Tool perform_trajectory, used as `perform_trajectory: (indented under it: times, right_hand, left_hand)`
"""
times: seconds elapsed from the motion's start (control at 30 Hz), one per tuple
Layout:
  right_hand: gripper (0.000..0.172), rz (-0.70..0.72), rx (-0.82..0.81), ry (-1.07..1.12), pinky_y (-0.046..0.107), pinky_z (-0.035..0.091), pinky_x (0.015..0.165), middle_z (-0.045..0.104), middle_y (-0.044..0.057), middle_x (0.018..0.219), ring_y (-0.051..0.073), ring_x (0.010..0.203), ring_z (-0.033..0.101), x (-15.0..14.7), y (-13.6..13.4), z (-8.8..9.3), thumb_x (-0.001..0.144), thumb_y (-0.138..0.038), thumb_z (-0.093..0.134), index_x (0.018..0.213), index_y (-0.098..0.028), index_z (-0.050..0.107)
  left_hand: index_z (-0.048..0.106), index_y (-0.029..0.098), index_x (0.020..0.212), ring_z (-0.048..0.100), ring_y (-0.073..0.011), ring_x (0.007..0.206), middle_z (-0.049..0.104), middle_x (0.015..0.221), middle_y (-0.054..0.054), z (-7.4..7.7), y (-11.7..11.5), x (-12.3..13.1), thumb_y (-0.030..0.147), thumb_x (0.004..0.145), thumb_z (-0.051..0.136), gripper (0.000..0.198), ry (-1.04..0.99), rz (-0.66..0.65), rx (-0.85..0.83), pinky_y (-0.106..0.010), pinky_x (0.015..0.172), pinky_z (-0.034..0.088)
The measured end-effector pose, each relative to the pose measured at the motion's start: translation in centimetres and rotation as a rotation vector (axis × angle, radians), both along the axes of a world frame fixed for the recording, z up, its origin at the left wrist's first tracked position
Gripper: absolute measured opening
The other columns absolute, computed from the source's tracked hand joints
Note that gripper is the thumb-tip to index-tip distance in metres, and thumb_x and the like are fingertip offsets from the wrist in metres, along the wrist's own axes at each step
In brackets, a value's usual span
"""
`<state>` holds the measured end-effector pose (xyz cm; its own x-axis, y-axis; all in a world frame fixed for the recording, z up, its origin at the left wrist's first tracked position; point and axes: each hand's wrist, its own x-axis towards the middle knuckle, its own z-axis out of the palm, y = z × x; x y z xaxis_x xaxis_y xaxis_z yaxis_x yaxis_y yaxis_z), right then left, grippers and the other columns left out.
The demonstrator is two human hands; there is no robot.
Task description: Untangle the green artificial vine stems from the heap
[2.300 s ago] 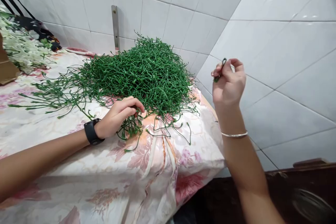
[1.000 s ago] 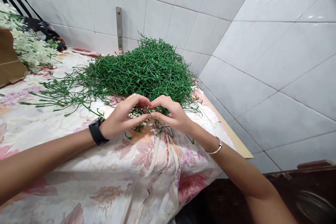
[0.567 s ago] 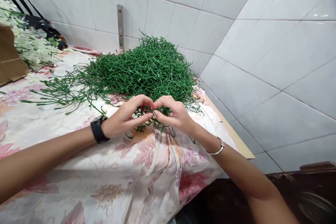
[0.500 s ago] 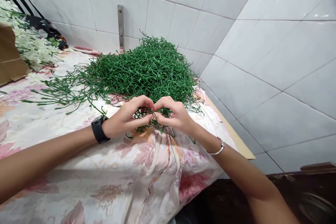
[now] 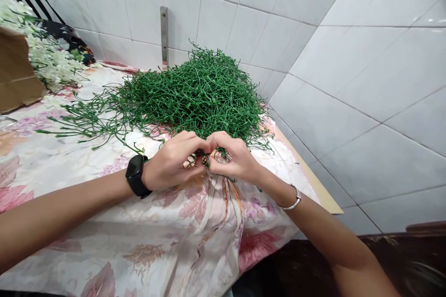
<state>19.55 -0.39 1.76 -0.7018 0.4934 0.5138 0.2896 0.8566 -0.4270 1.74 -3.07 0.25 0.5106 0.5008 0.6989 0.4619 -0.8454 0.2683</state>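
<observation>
At the near edge of the heap of green stems (image 5: pixel 198 93), on the flowered cloth (image 5: pixel 104 222), my left hand (image 5: pixel 172 167) and right hand (image 5: pixel 235 160) meet fingertip to fingertip, both pinched around one small sprig (image 5: pixel 206 161) (half hidden by my fingers). I judge the grip works best close to where the two hands meet, thumbs pressing gently so the thin stem bends rather than snaps, and held just clear of the heap so loose strands don't snag. Far to my left, well apart, lie white flowers (image 5: pixel 49 60).
</observation>
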Motion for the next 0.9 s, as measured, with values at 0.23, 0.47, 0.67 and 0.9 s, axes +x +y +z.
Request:
perform_trajectory:
  times: [0.23,0.47,0.67,0.9]
  right_hand:
    - [0.010,-0.039,-0.012,0.005,0.023,0.039,0.065,0.051,0.000,0.074,0.010,0.069,0.045,0.1,-0.3,0.0,0.070,-0.016,0.052,0.077,-0.016,0.046]
    - [0.011,-0.007,0.019,-0.032,0.022,0.037,0.065,0.049,-0.002,0.071,0.008,0.066,0.044,0.0,-0.3,0.4,0.070,-0.016,0.054,0.076,-0.017,0.045]
    - [0.005,0.006,0.081,-0.078,0.025,0.035,0.068,0.050,-0.001,0.070,0.010,0.068,0.043,0.1,0.0,0.4,0.076,-0.019,0.050,0.077,-0.017,0.045]
    - [0.012,-0.010,0.159,-0.156,0.031,0.035,0.075,0.058,0.002,0.077,0.012,0.073,0.048,0.8,1.1,0.5,0.084,-0.022,0.044,0.089,-0.017,0.053]
  left_hand:
    - [0.047,0.016,0.089,0.053,-0.0113,0.077,0.056,0.084,-0.002,0.7,0.3,-0.3,0.007,0.071,0.051,0.021,-0.150,-0.161,-0.365,-0.023,0.069,0.044]
    - [0.044,0.016,0.089,0.051,-0.0129,0.079,0.053,0.085,-0.003,0.6,0.4,-0.4,0.005,0.070,0.050,0.023,-0.168,-0.223,-0.499,-0.026,0.069,0.043]
    - [0.044,0.017,0.088,0.049,-0.0116,0.075,0.052,0.082,-0.001,0.5,0.6,-0.4,0.003,0.067,0.049,0.026,-0.149,-0.218,-0.461,-0.023,0.064,0.042]
    - [0.047,0.017,0.092,0.051,-0.0146,0.086,0.054,0.089,-0.003,0.3,1.6,-1.1,0.007,0.069,0.048,0.024,-0.116,-0.173,-0.443,-0.028,0.076,0.043]
